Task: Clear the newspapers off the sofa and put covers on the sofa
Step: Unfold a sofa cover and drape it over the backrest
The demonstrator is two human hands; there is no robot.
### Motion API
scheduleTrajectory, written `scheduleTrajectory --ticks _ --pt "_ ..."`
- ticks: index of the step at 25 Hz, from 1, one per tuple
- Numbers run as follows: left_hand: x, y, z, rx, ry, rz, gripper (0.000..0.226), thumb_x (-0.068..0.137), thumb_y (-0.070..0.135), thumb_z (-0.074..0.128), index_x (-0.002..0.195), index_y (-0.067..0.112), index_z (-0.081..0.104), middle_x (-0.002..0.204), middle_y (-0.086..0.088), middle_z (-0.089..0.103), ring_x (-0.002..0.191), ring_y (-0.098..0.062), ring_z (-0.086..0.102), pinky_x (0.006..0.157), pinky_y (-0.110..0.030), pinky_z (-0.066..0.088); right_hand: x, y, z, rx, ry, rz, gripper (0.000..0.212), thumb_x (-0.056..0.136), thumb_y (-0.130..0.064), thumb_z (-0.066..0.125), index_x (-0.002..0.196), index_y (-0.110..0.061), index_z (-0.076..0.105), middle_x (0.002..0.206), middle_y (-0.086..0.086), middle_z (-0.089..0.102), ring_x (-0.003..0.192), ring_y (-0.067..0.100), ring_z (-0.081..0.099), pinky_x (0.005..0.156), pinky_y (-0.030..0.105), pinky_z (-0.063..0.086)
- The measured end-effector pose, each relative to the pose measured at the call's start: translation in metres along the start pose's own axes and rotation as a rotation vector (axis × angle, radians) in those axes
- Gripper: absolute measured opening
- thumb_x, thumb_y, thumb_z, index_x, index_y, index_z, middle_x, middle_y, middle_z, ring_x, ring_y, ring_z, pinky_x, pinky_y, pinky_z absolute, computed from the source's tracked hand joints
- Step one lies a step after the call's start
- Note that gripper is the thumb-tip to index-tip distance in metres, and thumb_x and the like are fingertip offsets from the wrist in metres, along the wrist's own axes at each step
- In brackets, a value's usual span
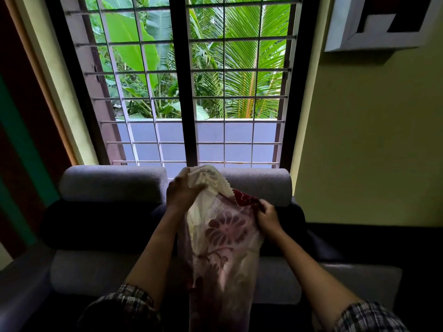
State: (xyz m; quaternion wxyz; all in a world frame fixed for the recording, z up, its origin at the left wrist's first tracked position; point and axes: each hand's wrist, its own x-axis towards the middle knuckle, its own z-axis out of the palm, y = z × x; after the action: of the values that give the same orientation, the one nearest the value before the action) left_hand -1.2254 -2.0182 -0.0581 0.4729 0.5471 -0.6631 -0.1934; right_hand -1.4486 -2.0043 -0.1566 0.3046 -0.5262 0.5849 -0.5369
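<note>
A cream and maroon flowered sofa cover (223,238) hangs bunched in front of me, above the grey two-seat sofa (112,183). My left hand (182,191) grips its upper cream end near the top of the backrest. My right hand (267,218) pinches a dark red edge of the cover a little lower on the right. The cloth drops between my forearms down to the seat cushion (96,271). No newspapers show on the visible part of the sofa.
A barred window (189,80) with green plants outside stands right behind the backrest. A yellow wall (364,140) with a framed picture (381,22) is on the right, a curtain edge (26,116) on the left. Dark armrests flank the seat.
</note>
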Motion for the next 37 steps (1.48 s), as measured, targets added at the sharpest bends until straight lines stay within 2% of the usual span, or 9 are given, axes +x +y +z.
scheduleTrajectory --ticks 3,6,11,16,19,22,26,31,37 --pt "-0.016 -0.007 0.018 0.202 -0.244 0.164 0.096 0.059 0.023 0.086 0.140 0.018 0.034 0.139 -0.008 0.042 0.125 -0.025 0.040 0.105 -0.037 0.032 0.004 -0.041 0.002 -0.118 -0.121 -0.254 0.010 0.089 -0.006 0.057 0.091 -0.013 0.064 0.089 0.005 0.066 0.086 0.023 0.064 0.077 0.035 0.053" --pt "-0.027 -0.004 0.036 0.135 -0.416 0.261 0.045 0.078 0.014 0.072 0.120 0.014 0.057 0.111 -0.008 0.063 0.100 -0.015 0.057 0.089 -0.032 0.043 0.002 -0.064 0.016 -0.328 -0.250 -0.473 0.008 0.083 -0.008 0.066 0.090 -0.007 0.064 0.080 0.003 0.065 0.071 0.015 0.062 0.068 0.032 0.053" --pt "-0.017 -0.002 0.023 0.042 -0.230 0.265 0.014 0.087 0.002 0.058 0.097 0.003 0.068 0.088 -0.006 0.066 0.073 -0.003 0.056 0.066 -0.005 0.042 -0.001 -0.042 0.012 -0.531 -0.177 -0.456 0.011 0.091 -0.026 0.054 0.094 -0.017 0.060 0.085 0.005 0.067 0.078 0.023 0.064 0.070 0.043 0.053" --pt "0.003 0.001 -0.004 -0.375 0.109 0.036 0.012 0.090 0.006 0.056 0.098 0.009 0.064 0.084 -0.005 0.066 0.076 -0.011 0.064 0.076 -0.035 0.054 -0.010 -0.004 -0.019 -0.540 -0.151 -0.083 0.008 0.087 -0.014 0.058 0.080 -0.013 0.061 0.085 0.014 0.067 0.083 0.021 0.062 0.064 0.031 0.039" --pt "0.007 -0.014 -0.013 -0.023 -0.015 0.160 0.054 0.073 0.016 0.077 0.122 0.013 0.054 0.110 -0.006 0.057 0.101 -0.019 0.056 0.089 -0.036 0.050 -0.004 -0.019 -0.022 -0.383 0.012 -0.125 0.016 0.087 -0.011 0.062 0.072 -0.016 0.062 0.079 0.009 0.065 0.080 0.016 0.057 0.062 0.028 0.039" --pt "-0.016 -0.011 0.013 0.041 -0.373 0.219 0.084 0.061 0.020 0.086 0.134 0.016 0.045 0.124 0.001 0.048 0.116 -0.012 0.045 0.098 -0.029 0.042 0.004 -0.058 -0.006 -0.481 -0.108 -0.357 0.013 0.082 -0.010 0.067 0.095 -0.007 0.065 0.093 0.011 0.068 0.085 0.019 0.061 0.078 0.040 0.051" --pt "-0.029 -0.006 0.037 0.053 -0.431 0.203 0.020 0.081 0.010 0.068 0.101 0.011 0.065 0.084 0.003 0.063 0.074 -0.002 0.055 0.070 -0.022 0.043 -0.009 -0.087 0.013 -0.746 -0.280 -0.646 0.013 0.087 -0.014 0.062 0.099 -0.011 0.060 0.095 0.006 0.066 0.088 0.020 0.063 0.074 0.031 0.049" --pt "-0.016 -0.011 0.013 -0.091 -0.134 0.088 0.014 0.080 0.004 0.062 0.089 0.009 0.072 0.078 -0.002 0.068 0.070 -0.005 0.057 0.068 -0.021 0.040 0.000 -0.051 -0.024 -0.845 -0.089 -0.285 0.018 0.089 -0.006 0.050 0.100 -0.015 0.060 0.103 0.007 0.066 0.098 0.024 0.061 0.088 0.040 0.047" --pt "-0.033 0.004 0.017 -0.376 -0.686 0.140 0.009 0.077 0.007 0.072 0.084 0.013 0.069 0.079 -0.007 0.067 0.075 -0.011 0.060 0.068 -0.020 0.048 0.003 -0.082 -0.019 0.001 -0.025 0.051 0.024 0.098 -0.004 0.036 0.109 -0.009 0.057 0.094 0.010 0.064 0.068 0.009 0.057 0.050 0.011 0.045"
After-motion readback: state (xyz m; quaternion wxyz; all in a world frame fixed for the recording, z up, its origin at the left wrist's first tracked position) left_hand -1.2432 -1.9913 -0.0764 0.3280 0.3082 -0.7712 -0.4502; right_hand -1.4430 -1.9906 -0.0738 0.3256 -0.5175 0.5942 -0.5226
